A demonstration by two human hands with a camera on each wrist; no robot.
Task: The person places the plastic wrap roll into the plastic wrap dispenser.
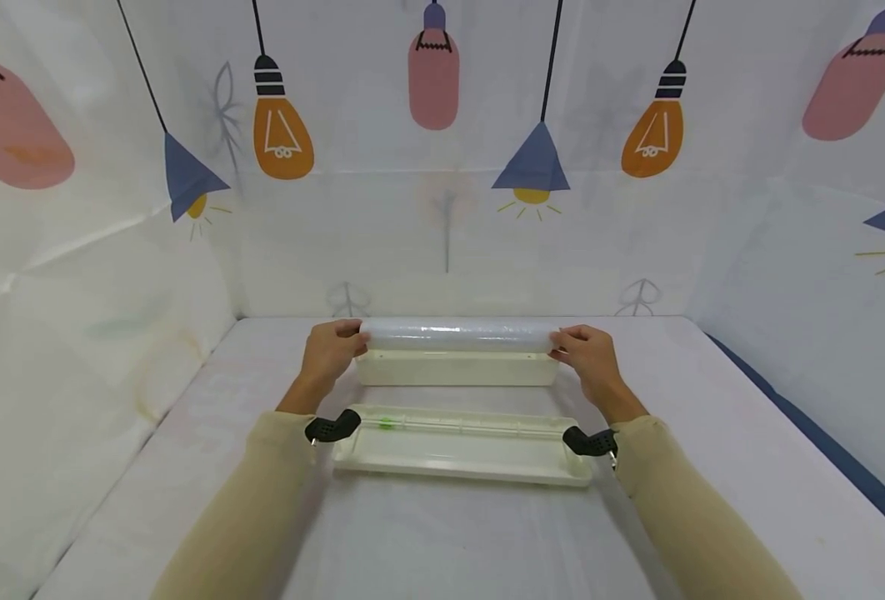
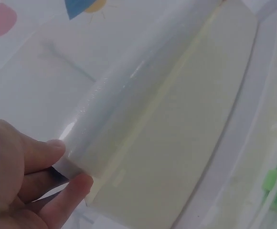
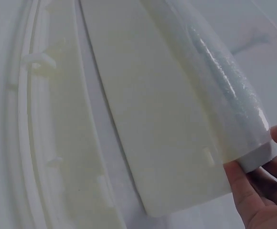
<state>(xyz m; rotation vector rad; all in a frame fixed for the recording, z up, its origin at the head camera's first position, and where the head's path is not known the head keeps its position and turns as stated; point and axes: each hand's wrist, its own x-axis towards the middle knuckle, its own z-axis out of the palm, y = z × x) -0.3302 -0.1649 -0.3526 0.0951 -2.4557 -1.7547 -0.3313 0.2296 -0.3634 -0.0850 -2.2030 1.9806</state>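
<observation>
A roll of clear plastic wrap [image 1: 457, 335] lies level at the top of a cream dispenser box [image 1: 457, 369]. Its left end is pinched between the thumb and fingers of my left hand [image 1: 329, 352]. At the opposite end, my right hand [image 1: 588, 360] grips the roll the same way. In the right wrist view, a pale core end [image 3: 258, 157] sticks out of the film between thumb and fingers. Nearer to me rests the cream lid [image 1: 465, 462], inner side up, with a rail and a small green slider [image 1: 386, 423]. The inside of the box is hidden.
A white cloth covers the table [image 1: 442, 542]. White sheeting printed with lamps [image 1: 442, 242] hangs behind and at both sides. Black wrist mounts [image 1: 333, 426] hang over both ends of the lid.
</observation>
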